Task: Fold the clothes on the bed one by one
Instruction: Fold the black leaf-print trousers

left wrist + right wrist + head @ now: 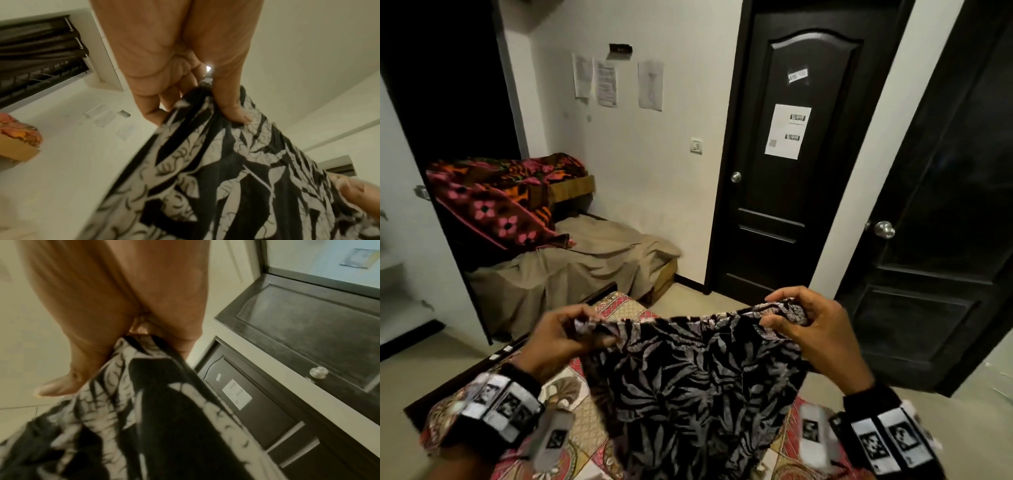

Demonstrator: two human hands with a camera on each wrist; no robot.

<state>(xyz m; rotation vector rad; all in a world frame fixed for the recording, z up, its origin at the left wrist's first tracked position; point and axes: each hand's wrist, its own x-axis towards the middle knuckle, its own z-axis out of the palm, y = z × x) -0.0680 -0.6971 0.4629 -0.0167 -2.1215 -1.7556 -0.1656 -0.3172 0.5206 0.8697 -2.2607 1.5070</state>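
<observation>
While both hands pinch its top edge, left hand (558, 337) and right hand (813, 334), the leaf-print garment (688, 387) hangs above the bed (585, 442) near its corner. Risk: bunched fabric slips, skewing the fold.

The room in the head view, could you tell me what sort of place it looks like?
Probably a small bedroom at home: a low bed under a tan sheet, a patterned blanket piled on it, two dark panelled doors, and both hands holding up a leaf-print garment.
</observation>
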